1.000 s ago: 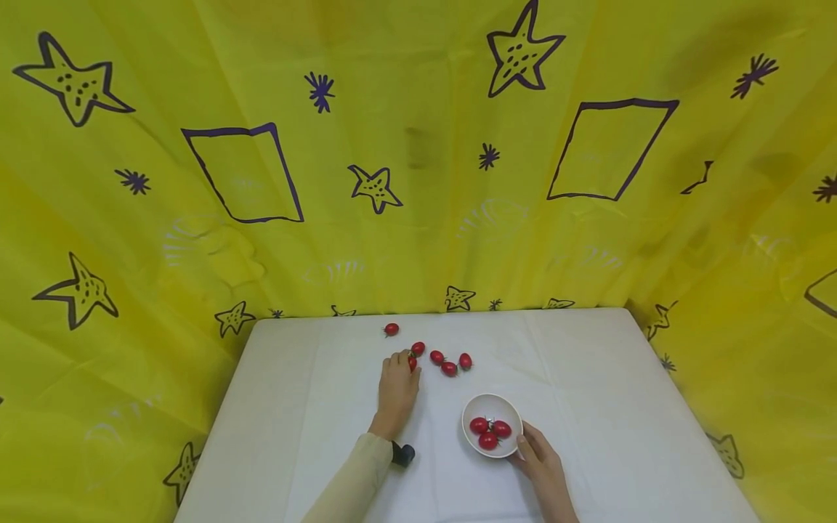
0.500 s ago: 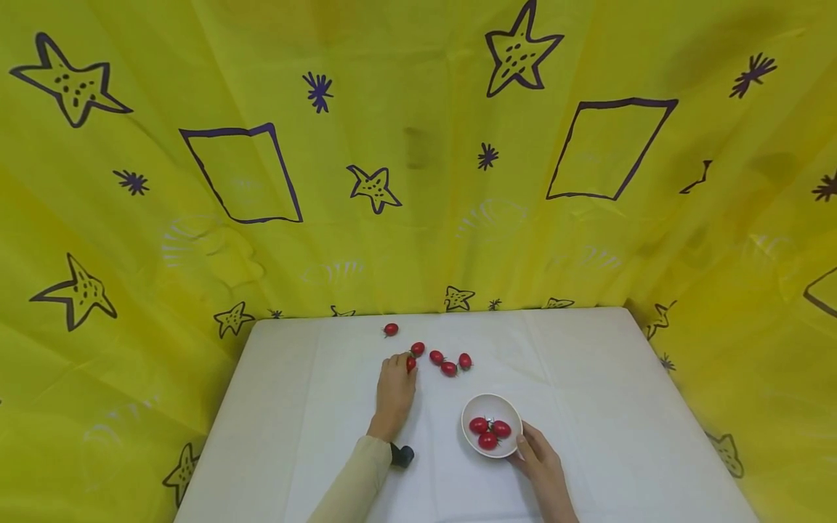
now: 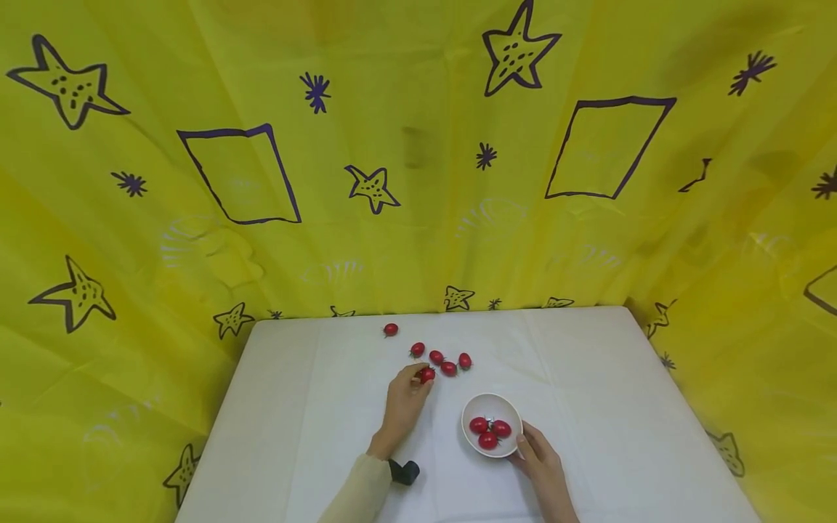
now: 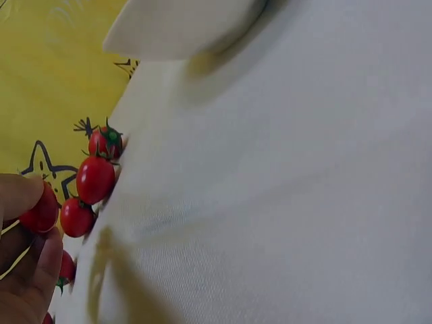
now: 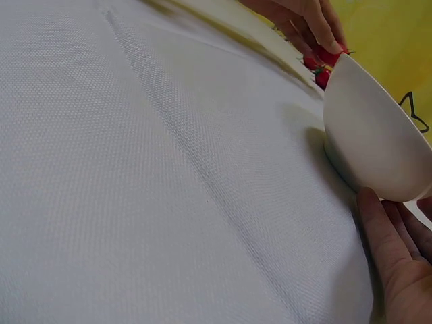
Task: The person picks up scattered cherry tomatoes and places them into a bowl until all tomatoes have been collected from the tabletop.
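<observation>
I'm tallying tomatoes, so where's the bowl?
In the head view, the bowl is low, right of centre, held at its right side by the right hand, with three tomatoes inside.

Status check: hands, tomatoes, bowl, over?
Left hand pinches one tomato. Right hand holds white bowl, three tomatoes inside. Five more tomatoes on table. Nothing visible between left hand and bowl.

Tomatoes (image 3: 448,368) on the bench (image 3: 327,407): five
Tomatoes (image 3: 487,441) in the bowl (image 3: 490,404): three
Tomato (image 3: 427,375) in the left hand (image 3: 403,403): one
Bowl: one
Hands (image 3: 541,468): two
Bench: one
</observation>
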